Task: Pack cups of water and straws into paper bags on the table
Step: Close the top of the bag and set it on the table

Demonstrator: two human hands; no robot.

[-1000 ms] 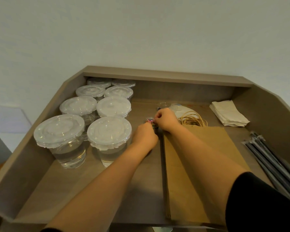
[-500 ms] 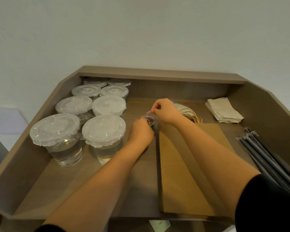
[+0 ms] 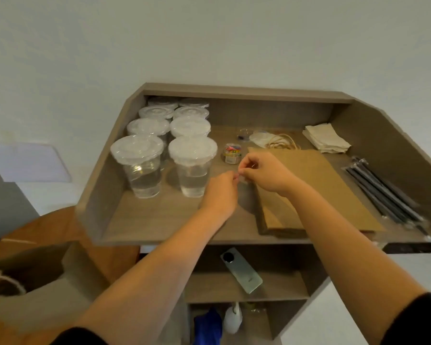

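Several lidded clear cups of water (image 3: 193,168) stand in two rows at the left of the wooden tray table (image 3: 159,220). A flat stack of brown paper bags (image 3: 316,185) lies in the middle right. Wrapped black straws (image 3: 383,192) lie along the right edge. My left hand (image 3: 219,192) and my right hand (image 3: 264,173) meet in front of a small open jar of coloured clips (image 3: 232,154). Both pinch a small clip between their fingertips; it is mostly hidden and too small to make out.
Folded napkins (image 3: 326,138) and a coil of string handles (image 3: 281,143) lie at the back. The jar's lid (image 3: 244,134) sits behind the jar. A phone (image 3: 241,270) rests on the lower shelf. An open paper bag (image 3: 23,272) stands at lower left.
My left hand let go of the jar. My right hand drew a clip out of it. Both hands came back toward me and now pinch the clip together. The camera pulled back.
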